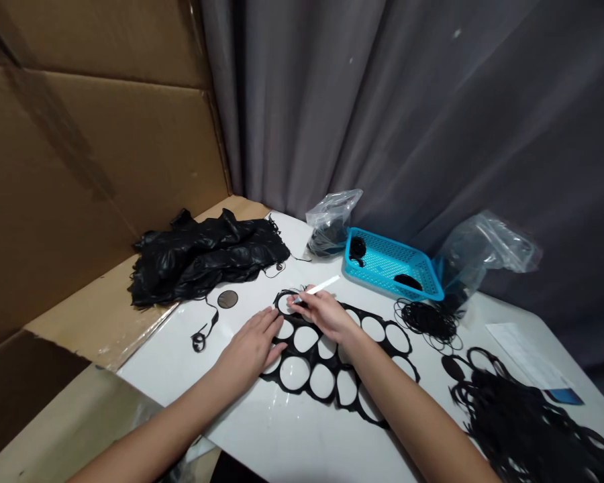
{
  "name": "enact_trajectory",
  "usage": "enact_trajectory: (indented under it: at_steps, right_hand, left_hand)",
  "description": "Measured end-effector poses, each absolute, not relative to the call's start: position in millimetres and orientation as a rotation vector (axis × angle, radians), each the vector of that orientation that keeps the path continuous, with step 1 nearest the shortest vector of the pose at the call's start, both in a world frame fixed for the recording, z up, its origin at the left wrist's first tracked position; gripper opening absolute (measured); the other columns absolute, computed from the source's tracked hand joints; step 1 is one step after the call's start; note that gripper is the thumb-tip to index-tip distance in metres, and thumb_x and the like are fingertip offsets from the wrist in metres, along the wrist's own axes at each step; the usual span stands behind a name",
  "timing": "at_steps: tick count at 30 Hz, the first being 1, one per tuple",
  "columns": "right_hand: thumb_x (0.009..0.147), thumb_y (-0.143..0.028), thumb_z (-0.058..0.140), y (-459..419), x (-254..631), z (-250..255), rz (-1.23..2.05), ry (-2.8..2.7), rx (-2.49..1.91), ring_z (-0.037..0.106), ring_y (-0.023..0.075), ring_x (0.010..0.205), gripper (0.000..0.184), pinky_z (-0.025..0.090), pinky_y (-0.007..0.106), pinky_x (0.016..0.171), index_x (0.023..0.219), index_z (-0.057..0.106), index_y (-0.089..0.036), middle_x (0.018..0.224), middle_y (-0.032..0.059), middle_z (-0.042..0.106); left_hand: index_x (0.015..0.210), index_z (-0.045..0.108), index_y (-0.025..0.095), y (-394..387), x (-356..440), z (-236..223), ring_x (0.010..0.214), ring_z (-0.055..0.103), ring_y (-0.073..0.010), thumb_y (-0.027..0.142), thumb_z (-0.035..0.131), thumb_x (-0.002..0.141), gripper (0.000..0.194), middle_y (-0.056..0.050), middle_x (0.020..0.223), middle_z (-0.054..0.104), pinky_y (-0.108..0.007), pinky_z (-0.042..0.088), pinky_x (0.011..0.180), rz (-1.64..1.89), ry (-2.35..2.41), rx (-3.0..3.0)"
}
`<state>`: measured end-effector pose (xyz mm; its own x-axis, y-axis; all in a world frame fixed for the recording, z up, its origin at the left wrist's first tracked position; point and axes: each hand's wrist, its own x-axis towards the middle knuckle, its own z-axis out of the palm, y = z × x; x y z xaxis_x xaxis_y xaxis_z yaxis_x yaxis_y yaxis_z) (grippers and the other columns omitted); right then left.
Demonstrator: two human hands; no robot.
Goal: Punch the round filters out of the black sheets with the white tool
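Note:
A black sheet (309, 359) with several large round holes lies flat on the white table (302, 436). My left hand (254, 339) rests on the left part of this sheet, its fingers stretched out and pressing down. In my right hand (325, 315) is a slim white pen-like tool (327, 284), pinched between thumb and fingers. Its tip points down toward a hole at the sheet's upper left edge; the exact kind of tip is too small to make out. A thin dark round disc (227, 299) and a curled black scrap (199, 339) lie left of my hands.
Crumpled black material (206, 258) is heaped at the back left beside a cardboard wall (95, 147). Behind the sheet stand a blue basket (393, 285) and clear plastic bags (332, 215). Thin black rings (427, 320) and tangled black offcuts (513, 422) lie at right.

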<state>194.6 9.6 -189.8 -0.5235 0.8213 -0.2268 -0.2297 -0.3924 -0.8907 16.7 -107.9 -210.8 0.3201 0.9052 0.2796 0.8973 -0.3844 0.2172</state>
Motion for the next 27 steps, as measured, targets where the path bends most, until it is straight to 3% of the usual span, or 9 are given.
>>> enact_trajectory:
  at_steps: [6, 9, 15, 20, 23, 27]
  right_hand:
    - [0.088, -0.043, 0.062, -8.0, 187.7, -199.4, 1.360, -1.883, -1.059, 0.059, 0.0162, 0.070, 0.027, 0.046, 0.028, 0.070, 0.074, 0.054, -0.021, 0.069, -0.0024, 0.062]
    - [0.092, -0.040, 0.057, -8.1, 187.8, -200.3, 1.241, -1.990, -1.065, 0.056, 0.0161, 0.067, 0.025, 0.042, 0.026, 0.065, 0.074, 0.052, -0.022, 0.067, -0.0036, 0.058]
    - [0.096, -0.032, 0.050, -12.0, 187.0, -201.7, 1.097, -2.100, -1.010, 0.059, 0.0181, 0.076, 0.020, 0.043, 0.028, 0.073, 0.078, 0.051, -0.022, 0.077, -0.0005, 0.062]
    - [0.093, -0.015, 0.046, -13.4, 185.9, -206.4, 0.733, -2.409, -0.790, 0.055, 0.0226, 0.085, 0.017, 0.044, 0.034, 0.079, 0.080, 0.054, -0.022, 0.086, 0.0060, 0.062]
    - [0.091, -0.015, 0.045, 9.4, 199.8, -200.7, 0.538, -2.334, -0.885, 0.052, 0.0232, 0.079, 0.018, 0.044, 0.035, 0.076, 0.076, 0.053, -0.023, 0.079, 0.0060, 0.060]
    - [0.093, -0.037, 0.049, 51.4, 234.3, -185.2, 0.495, -1.777, -1.329, 0.054, 0.0202, 0.066, 0.022, 0.046, 0.033, 0.065, 0.077, 0.053, -0.022, 0.073, 0.0046, 0.060]
  left_hand:
    - [0.135, 0.055, 0.011, -109.0, 20.1, -215.9, 0.131, 0.053, -0.0321, 0.039, 0.055, 0.098, 0.046, -0.016, 0.139, 0.058, -0.046, 0.042, 0.110, 0.518, 1.789, 2.572]
    - [0.135, 0.055, 0.012, -109.3, 22.0, -212.1, 0.131, 0.052, -0.0316, 0.038, 0.053, 0.099, 0.044, -0.016, 0.137, 0.060, -0.046, 0.042, 0.109, 0.555, 1.778, 2.561]
    - [0.135, 0.053, 0.013, -110.4, 21.8, -211.1, 0.132, 0.051, -0.0306, 0.039, 0.051, 0.100, 0.043, -0.015, 0.137, 0.060, -0.044, 0.041, 0.110, 0.579, 1.759, 2.548]
    - [0.135, 0.053, 0.015, -109.1, 20.9, -216.2, 0.132, 0.052, -0.0297, 0.037, 0.051, 0.100, 0.042, -0.014, 0.137, 0.060, -0.044, 0.041, 0.110, 0.583, 1.746, 2.548]
    - [0.134, 0.054, 0.015, -110.5, 21.6, -214.3, 0.134, 0.050, -0.0293, 0.036, 0.052, 0.100, 0.040, -0.014, 0.137, 0.060, -0.043, 0.040, 0.112, 0.531, 1.762, 2.565]
    - [0.133, 0.055, 0.013, -112.9, 22.3, -210.1, 0.134, 0.050, -0.0307, 0.036, 0.053, 0.100, 0.041, -0.016, 0.138, 0.059, -0.043, 0.041, 0.111, 0.464, 1.786, 2.573]
